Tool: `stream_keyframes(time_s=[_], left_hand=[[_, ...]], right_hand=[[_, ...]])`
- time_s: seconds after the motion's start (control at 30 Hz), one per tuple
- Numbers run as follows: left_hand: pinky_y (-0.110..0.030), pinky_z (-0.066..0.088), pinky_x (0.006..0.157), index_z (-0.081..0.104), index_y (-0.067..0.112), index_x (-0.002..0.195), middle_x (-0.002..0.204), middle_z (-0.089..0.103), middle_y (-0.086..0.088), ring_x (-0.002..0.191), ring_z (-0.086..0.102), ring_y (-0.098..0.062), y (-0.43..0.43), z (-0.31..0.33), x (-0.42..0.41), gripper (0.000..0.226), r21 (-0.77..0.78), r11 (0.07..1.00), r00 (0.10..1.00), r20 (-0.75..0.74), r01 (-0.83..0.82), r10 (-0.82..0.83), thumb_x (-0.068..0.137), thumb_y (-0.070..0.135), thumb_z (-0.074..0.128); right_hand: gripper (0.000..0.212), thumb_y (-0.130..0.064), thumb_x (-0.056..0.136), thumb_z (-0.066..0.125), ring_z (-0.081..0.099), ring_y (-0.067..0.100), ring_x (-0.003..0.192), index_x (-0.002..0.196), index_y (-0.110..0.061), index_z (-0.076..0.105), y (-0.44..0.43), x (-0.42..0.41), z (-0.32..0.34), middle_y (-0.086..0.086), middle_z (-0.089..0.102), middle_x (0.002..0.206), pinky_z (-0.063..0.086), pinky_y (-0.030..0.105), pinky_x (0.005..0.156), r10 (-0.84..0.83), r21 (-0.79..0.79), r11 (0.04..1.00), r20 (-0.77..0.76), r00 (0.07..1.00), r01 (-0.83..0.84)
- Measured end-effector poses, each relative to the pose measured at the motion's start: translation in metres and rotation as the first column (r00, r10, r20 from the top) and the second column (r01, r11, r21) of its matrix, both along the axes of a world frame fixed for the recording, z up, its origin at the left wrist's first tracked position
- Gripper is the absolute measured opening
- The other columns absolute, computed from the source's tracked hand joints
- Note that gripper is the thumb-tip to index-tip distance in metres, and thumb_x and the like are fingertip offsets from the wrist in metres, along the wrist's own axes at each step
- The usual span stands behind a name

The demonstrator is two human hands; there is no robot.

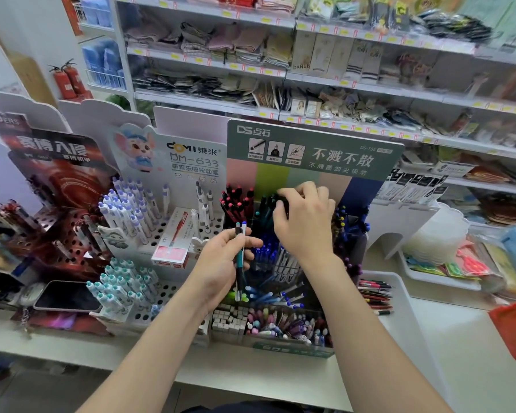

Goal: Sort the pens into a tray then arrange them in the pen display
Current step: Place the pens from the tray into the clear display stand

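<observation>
Arranging stage: left hand pinches two pens, right hand grips dark pens in the pen display; slotting them upright probably comes next.

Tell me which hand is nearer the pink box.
Left. The left hand, gripping pens, is just right of the pink box; the right hand is farther right, gripping dark pens.

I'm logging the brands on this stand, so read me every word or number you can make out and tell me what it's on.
"DS点石": green header card
"不溅不散": same card
"DS-758": same card, top right
"DOMI 東米": white display card
"DM-633": same white card
"DERS": dark red display card
"DANCE": pale packet on shelf
Yellow shelf tags, smaller print: too blurred.
</observation>
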State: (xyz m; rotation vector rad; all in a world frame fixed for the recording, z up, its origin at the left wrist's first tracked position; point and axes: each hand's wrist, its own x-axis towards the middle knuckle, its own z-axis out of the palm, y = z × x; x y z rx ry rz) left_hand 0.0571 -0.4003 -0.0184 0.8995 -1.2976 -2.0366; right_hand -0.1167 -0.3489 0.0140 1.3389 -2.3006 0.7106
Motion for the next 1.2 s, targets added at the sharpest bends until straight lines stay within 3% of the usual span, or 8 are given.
stream_keyframes(time_s=[0.1,0.2,0.37,0.47,0.6,0.8,0.97,1.2], left_hand=[[-0.039,0.051,0.083,0.069,0.014,0.131,0.120,0.074,-0.018,0.093,0.060,-0.025,0.000,-0.002,0.001,0.027,-0.068,0.997,1.000,-0.011,0.026,-0.027,0.112,0.021,0.052],[-0.052,0.053,0.091,0.075,0.019,0.126,0.118,0.075,-0.019,0.099,0.065,-0.042,0.001,-0.002,0.006,0.026,-0.182,0.977,0.993,-0.004,0.112,-0.115,0.110,0.029,0.058],[-0.027,0.045,0.061,0.080,0.020,0.103,0.085,0.072,-0.003,0.072,0.057,-0.016,0.002,-0.007,0.011,0.021,-0.231,0.960,0.983,0.136,0.155,-0.125,0.106,0.030,0.062],[-0.024,0.044,0.061,0.079,0.024,0.109,0.086,0.073,0.004,0.071,0.052,-0.013,0.002,-0.010,0.009,0.028,-0.251,0.956,0.973,0.208,0.152,-0.100,0.112,0.033,0.052],[-0.025,0.044,0.062,0.070,0.027,0.126,0.096,0.076,0.002,0.070,0.052,-0.013,-0.001,-0.009,0.000,0.029,-0.253,0.960,0.971,0.231,0.121,-0.062,0.115,0.024,0.043],[-0.031,0.054,0.073,0.064,0.026,0.135,0.115,0.075,-0.004,0.079,0.063,-0.014,-0.005,-0.004,-0.011,0.040,-0.192,0.980,0.980,0.199,0.046,-0.007,0.110,0.005,0.040],[-0.033,0.057,0.079,0.064,0.020,0.138,0.099,0.064,-0.009,0.082,0.067,-0.018,-0.006,-0.006,-0.007,0.036,-0.096,0.995,0.996,0.085,-0.008,0.016,0.109,0.003,0.050],[-0.038,0.062,0.079,0.068,0.020,0.134,0.108,0.075,-0.011,0.083,0.073,-0.021,-0.006,-0.006,0.000,0.030,-0.057,0.998,0.998,0.059,-0.010,0.013,0.108,0.008,0.059]], right_hand=[[0.022,-0.030,0.103,0.060,0.059,0.011,0.087,0.109,-0.020,0.079,0.010,0.024,0.003,-0.003,0.070,0.097,0.051,0.037,0.084,0.288,-0.166,0.954,0.298,0.910,-0.248],[0.020,-0.038,0.103,0.066,0.060,0.004,0.075,0.115,-0.030,0.079,0.022,0.043,-0.003,-0.011,0.072,0.091,0.053,0.028,0.077,0.327,-0.120,0.941,0.568,0.755,-0.318],[0.014,-0.021,0.107,0.062,0.061,0.007,0.070,0.105,-0.018,0.077,0.027,0.039,-0.010,0.001,0.072,0.081,0.054,0.030,0.067,0.359,-0.391,0.920,0.842,0.402,-0.003],[0.016,-0.021,0.113,0.049,0.064,0.011,0.069,0.112,-0.014,0.064,0.027,0.026,-0.004,-0.002,0.066,0.084,0.054,0.033,0.066,0.324,-0.576,0.784,0.698,0.639,0.231],[0.015,-0.015,0.114,0.049,0.066,0.009,0.079,0.117,-0.007,0.060,0.030,0.009,0.005,0.000,0.065,0.092,0.054,0.026,0.070,0.212,-0.626,0.776,0.363,0.907,0.070],[0.015,-0.008,0.110,0.055,0.064,0.020,0.089,0.121,-0.005,0.065,0.010,-0.004,-0.010,0.005,0.068,0.105,0.055,0.038,0.079,0.284,-0.323,0.919,0.141,0.949,-0.227],[0.018,-0.021,0.104,0.064,0.060,0.026,0.091,0.121,-0.019,0.068,-0.004,-0.014,-0.006,0.002,0.069,0.090,0.041,0.042,0.080,0.071,-0.222,0.974,0.090,0.993,-0.050],[0.027,-0.046,0.092,0.079,0.055,0.029,0.092,0.079,-0.024,0.075,-0.004,-0.018,-0.017,-0.002,0.066,0.088,0.039,0.041,0.077,-0.045,-0.134,0.989,0.102,0.994,0.059]])
